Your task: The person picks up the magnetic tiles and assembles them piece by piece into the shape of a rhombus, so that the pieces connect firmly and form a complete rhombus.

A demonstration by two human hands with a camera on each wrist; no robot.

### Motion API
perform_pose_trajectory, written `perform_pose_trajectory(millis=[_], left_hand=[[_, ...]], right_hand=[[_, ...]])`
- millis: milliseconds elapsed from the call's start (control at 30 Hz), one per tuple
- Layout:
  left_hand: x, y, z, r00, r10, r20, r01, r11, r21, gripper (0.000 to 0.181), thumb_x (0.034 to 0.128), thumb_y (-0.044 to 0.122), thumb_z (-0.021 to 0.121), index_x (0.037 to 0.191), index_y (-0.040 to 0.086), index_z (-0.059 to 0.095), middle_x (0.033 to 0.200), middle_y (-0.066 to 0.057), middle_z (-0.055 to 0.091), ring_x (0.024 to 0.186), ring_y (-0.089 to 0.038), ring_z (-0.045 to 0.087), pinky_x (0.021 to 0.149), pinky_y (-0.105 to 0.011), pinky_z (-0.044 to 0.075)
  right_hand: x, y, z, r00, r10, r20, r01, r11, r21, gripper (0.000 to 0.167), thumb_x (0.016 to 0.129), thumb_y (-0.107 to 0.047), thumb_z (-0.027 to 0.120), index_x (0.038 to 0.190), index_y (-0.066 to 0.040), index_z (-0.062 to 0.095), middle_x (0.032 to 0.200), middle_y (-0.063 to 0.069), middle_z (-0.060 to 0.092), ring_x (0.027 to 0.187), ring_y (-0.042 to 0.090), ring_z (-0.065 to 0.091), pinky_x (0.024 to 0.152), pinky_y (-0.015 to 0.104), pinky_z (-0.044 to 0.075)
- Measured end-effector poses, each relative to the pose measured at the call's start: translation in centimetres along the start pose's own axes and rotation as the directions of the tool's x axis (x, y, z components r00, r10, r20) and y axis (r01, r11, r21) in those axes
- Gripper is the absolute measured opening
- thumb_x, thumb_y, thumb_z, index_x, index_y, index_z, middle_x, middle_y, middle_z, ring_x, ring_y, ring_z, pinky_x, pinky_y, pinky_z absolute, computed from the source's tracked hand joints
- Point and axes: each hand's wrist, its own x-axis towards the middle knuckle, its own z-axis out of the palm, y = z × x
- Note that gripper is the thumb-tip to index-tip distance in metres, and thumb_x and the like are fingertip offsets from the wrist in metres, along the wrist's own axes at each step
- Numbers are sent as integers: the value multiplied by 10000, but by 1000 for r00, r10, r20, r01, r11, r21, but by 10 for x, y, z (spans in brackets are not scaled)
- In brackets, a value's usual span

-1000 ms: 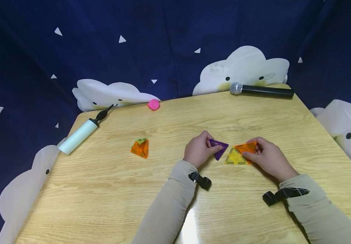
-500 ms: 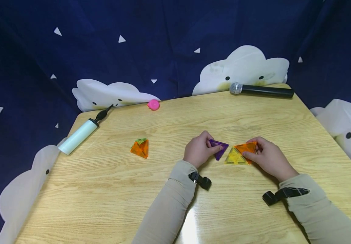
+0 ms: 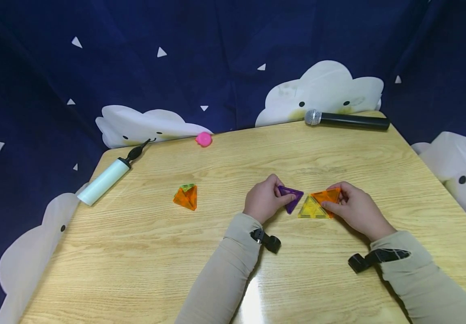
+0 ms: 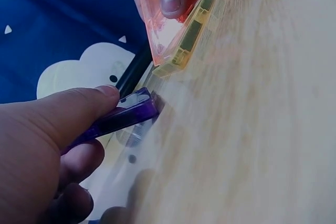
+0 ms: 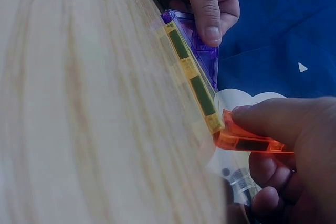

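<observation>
Between thumb and fingers my left hand (image 3: 265, 199) pinches a purple triangular magnetic tile (image 3: 291, 198), which stands tilted off the table in the left wrist view. To its right, my right hand (image 3: 358, 210) pinches an orange triangular magnetic tile (image 3: 327, 196) by its right side. A yellow triangular magnetic tile (image 3: 312, 208) lies against the orange one along a slanted edge; in the right wrist view the yellow tile (image 5: 193, 80) meets the orange tile (image 5: 247, 139) at an angle. A small gap separates purple from yellow in the head view. Fingers beneath the tiles are partly hidden.
Left of the hands sits a small orange and green tile shape (image 3: 186, 196). A light blue hand pump (image 3: 105, 180) lies at the left edge of the wooden table (image 3: 135, 270). At the back are a pink round object (image 3: 204, 139) and a black microphone (image 3: 348, 120).
</observation>
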Motion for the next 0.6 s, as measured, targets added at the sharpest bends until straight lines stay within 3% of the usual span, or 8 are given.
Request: perform_pose_trajectory(millis=[600], left_hand=[[0,2,-3,999,35,0,-34,996,78,387,842,544,762,941,221,573,676,118,552,574,-54,494,520,-223,371]], right_hand=[[1,2,1,1000,1,3,-1,1000,-17,458,916,-300,750,1231,-11,586,775,60,478,661,205,425,569,302,306]])
